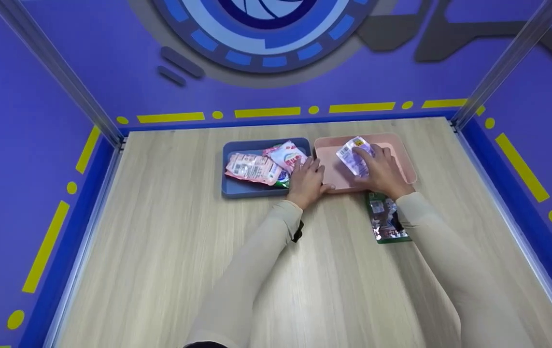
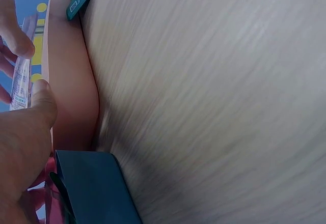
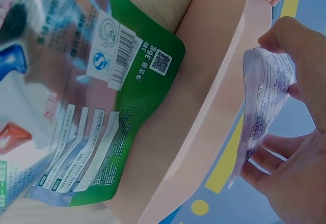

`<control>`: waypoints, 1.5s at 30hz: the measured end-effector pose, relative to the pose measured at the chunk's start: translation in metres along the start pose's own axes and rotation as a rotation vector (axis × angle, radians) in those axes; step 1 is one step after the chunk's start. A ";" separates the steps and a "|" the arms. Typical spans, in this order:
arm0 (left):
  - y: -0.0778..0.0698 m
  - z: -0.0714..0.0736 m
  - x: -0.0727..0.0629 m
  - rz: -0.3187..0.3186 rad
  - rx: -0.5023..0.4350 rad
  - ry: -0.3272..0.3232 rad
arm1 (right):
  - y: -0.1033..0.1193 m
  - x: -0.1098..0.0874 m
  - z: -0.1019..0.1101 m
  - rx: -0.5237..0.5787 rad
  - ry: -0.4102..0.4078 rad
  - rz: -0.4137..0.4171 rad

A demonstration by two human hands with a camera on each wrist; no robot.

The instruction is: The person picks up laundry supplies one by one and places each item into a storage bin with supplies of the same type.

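Observation:
My right hand [image 1: 384,174] pinches a shiny purple snack packet [image 1: 351,158] over the pink tray [image 1: 332,166]. In the right wrist view the packet [image 3: 262,99] stands on edge between thumb and fingers. My left hand [image 1: 306,182] lies over the right edge of the blue tray [image 1: 239,193], fingers loosely bent at the packets there. Its thumb points toward the pink tray's wall [image 2: 71,81] in the left wrist view. Inside the blue tray lie a pink pouch [image 1: 251,167], a white-and-pink packet [image 1: 285,153] and a partly covered green packet [image 1: 283,180].
A green pouch [image 1: 385,217] with a clear, shiny middle lies in front of the pink tray, partly under the right forearm. The two trays sit side by side near the back of the wooden table [image 1: 174,251]. Blue panels [image 1: 111,72] enclose the back and sides.

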State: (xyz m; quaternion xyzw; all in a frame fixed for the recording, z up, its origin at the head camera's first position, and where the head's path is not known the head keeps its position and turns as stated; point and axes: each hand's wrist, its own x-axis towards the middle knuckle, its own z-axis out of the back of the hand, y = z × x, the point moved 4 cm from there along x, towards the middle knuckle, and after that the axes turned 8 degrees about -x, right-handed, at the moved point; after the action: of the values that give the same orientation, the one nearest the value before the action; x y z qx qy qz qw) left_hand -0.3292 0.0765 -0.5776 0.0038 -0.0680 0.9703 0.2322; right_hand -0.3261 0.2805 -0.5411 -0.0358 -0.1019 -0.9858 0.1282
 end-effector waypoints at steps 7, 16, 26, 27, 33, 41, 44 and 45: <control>0.000 0.000 0.001 0.010 -0.008 0.019 | 0.002 0.008 -0.004 -0.006 0.019 -0.021; 0.000 0.000 0.001 0.006 0.011 0.000 | 0.006 0.018 -0.011 -0.023 0.039 0.009; 0.000 -0.001 0.001 0.015 0.005 0.006 | 0.011 0.026 -0.018 0.002 0.110 -0.038; 0.000 -0.002 0.001 0.016 0.005 0.006 | 0.011 0.026 -0.018 0.007 0.115 -0.045; 0.000 -0.002 0.001 0.010 0.011 0.002 | 0.011 0.029 -0.024 0.000 0.166 -0.088; 0.000 -0.002 0.002 0.015 0.003 0.006 | 0.015 0.035 -0.029 0.010 0.184 -0.082; 0.000 -0.002 0.002 0.012 -0.005 0.006 | 0.017 0.036 -0.032 -0.002 0.177 -0.061; 0.000 -0.002 0.002 0.012 -0.007 0.006 | 0.018 0.036 -0.033 -0.007 0.174 -0.052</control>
State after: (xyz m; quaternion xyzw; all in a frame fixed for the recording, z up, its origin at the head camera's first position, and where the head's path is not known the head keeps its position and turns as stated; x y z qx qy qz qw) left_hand -0.3309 0.0777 -0.5795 -0.0003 -0.0705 0.9714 0.2267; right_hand -0.3581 0.2479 -0.5660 0.0520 -0.0880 -0.9886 0.1105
